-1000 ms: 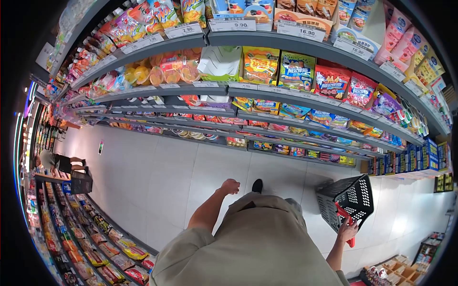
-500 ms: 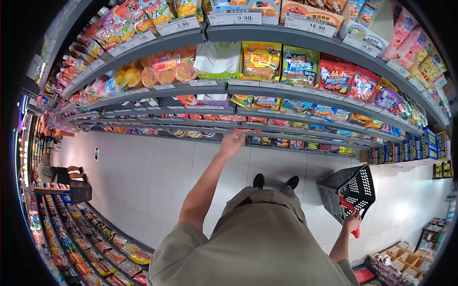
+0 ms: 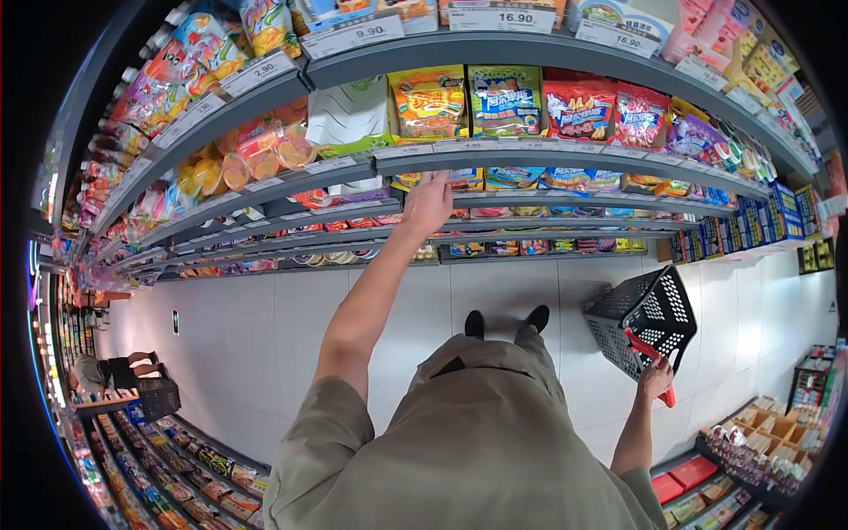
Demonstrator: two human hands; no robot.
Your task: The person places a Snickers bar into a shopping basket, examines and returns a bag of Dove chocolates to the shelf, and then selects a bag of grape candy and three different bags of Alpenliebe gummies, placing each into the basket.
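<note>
My left hand [image 3: 428, 205] reaches up to the shelf of small snack bags, its fingertips at a yellow bag [image 3: 465, 179] below the price rail [image 3: 508, 148]; whether they touch it I cannot tell, and the finger shape is partly hidden. Above that rail stand an orange-yellow bag [image 3: 428, 103], a green bag [image 3: 504, 102] and red bags [image 3: 579, 108]. Down at the right, my right hand [image 3: 654, 380] is closed round the red handle [image 3: 642, 344] of a black perforated basket [image 3: 618, 311].
Another person [image 3: 110, 372] is at the far left beside a dark basket [image 3: 159, 397]. Shelves of packets [image 3: 203, 468] run along the lower left. Blue boxes [image 3: 751, 221] are stacked at the right, above a wooden display [image 3: 768, 428]. Pale floor tiles [image 3: 256, 336] lie between the shelves.
My left hand has moved up and forward, from in front of the lower shelves to the small snack bags. The view has shifted; my right hand still holds the basket handle.
</note>
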